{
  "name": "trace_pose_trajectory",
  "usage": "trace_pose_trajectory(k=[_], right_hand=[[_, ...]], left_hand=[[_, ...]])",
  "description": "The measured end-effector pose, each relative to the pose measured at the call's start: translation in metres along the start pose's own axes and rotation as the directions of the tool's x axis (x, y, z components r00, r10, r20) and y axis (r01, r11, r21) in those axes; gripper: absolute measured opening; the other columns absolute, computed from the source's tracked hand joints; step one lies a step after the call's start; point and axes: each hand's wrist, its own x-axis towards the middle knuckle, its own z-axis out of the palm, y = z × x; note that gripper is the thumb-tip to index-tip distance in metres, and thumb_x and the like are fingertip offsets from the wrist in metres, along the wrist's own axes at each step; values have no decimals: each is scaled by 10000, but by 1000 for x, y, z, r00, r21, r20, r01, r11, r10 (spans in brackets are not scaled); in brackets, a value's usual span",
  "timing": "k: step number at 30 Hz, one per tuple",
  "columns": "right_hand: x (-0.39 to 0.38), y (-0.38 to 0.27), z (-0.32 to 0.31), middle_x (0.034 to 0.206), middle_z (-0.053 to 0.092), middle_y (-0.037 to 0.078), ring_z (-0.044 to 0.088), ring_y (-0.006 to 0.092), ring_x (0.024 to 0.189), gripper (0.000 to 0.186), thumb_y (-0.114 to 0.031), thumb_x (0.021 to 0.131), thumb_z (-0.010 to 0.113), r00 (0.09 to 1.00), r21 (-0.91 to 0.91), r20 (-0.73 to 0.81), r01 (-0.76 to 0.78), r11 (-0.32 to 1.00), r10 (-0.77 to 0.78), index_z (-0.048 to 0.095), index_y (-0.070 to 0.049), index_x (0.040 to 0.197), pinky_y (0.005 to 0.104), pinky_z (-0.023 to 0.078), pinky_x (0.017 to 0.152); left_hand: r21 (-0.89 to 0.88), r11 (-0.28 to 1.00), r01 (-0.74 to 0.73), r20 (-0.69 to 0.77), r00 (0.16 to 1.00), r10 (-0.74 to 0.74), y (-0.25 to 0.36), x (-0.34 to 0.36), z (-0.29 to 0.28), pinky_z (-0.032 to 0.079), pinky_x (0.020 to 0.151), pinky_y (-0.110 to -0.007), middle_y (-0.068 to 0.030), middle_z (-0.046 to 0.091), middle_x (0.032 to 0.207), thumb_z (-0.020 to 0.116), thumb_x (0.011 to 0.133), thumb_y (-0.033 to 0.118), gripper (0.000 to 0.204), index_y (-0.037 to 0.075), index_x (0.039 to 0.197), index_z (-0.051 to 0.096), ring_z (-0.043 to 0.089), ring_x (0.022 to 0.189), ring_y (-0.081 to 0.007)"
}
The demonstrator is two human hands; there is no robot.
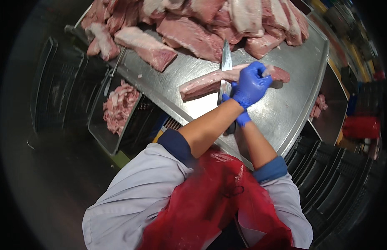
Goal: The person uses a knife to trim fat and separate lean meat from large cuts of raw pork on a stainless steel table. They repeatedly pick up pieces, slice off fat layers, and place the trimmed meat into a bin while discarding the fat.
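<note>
Crossing bare forearms (214, 125), left uppermost: blue-gloved left hand (252, 85), clamped on pale meat flap (267, 70); blue-gloved right hand (243, 118), partly hidden, closed around black-handled steel knife (226, 61).

Blue gloves (251, 87), white blue-cuffed sleeves (137, 189), seemingly plastic red apron (197, 191)

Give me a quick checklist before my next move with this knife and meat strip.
1. Left hand and right hand gloved: ok, both blue.
2. Knife in right hand: ok, though much of that grip is hidden.
3. Left fingers off the knife: ok, curled right of it around a pale piece.
4. Uncrossed reach: not ok, left forearm crosses over right wrist.
5. Cut depth in meat strip: cannot tell, meat hides part of the knife.
</note>
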Motion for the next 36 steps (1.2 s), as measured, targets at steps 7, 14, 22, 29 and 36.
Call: trace_pose_trajectory(k=[7, 14, 22, 29, 36], right_hand=[[-107, -55, 67, 736, 611, 58, 551, 115, 574, 550, -93, 943, 595, 1000, -204, -23, -12, 979, 7, 366, -99, 1443, 288, 459, 485], [-84, -99, 96, 682, 580, 46, 503, 103, 510, 807, -51, 945, 550, 991, -241, -21, -131, 962, 130, 110, -173, 1610, 275, 429, 446], [-65, -78, 121, 643, 600, 90, 560, 157, 500, 242, -147, 946, 543, 999, -67, 29, -35, 997, 37, 640, 41, 1063, 322, 458, 475], [-103, -103, 145, 674, 579, 41, 527, 111, 552, 751, -81, 934, 559, 838, -391, 522, 72, 918, 157, 225, -207, 1595, 278, 479, 566], [-125, -92, 42, 888, 610, 23, 557, 96, 665, 750, -61, 922, 576, 921, -106, 386, -5, 994, 46, 262, -206, 1588, 261, 488, 557]], left_hand=[[-49, 998, -41, -143, 989, 34, 47, -19, 4, 445, 578, -295, -32, 522, 647, 689, 787, 30, 174, 38, 773, 515, 471, 619, -84], [-109, 994, -24, -164, 987, 6, 63, -28, 12, 412, 566, -237, 22, 540, 708, 693, 781, 2, 148, 40, 823, 556, 457, 645, -32], [-258, 963, -75, -96, 994, 52, 117, -43, 33, 405, 600, -221, 6, 549, 753, 629, 788, -53, 174, 49, 803, 488, 452, 700, -28], [-604, 740, -295, -54, 942, 331, 198, -31, 14, 493, 776, -293, -88, 615, 879, 592, 824, -47, 135, 54, 884, 526, 599, 828, -141], [-257, 905, -340, -412, 885, 215, 319, -83, -198, 491, 985, -440, -139, 666, 1039, 536, 935, 158, 290, 32, 1189, 596, 641, 1015, -264]])
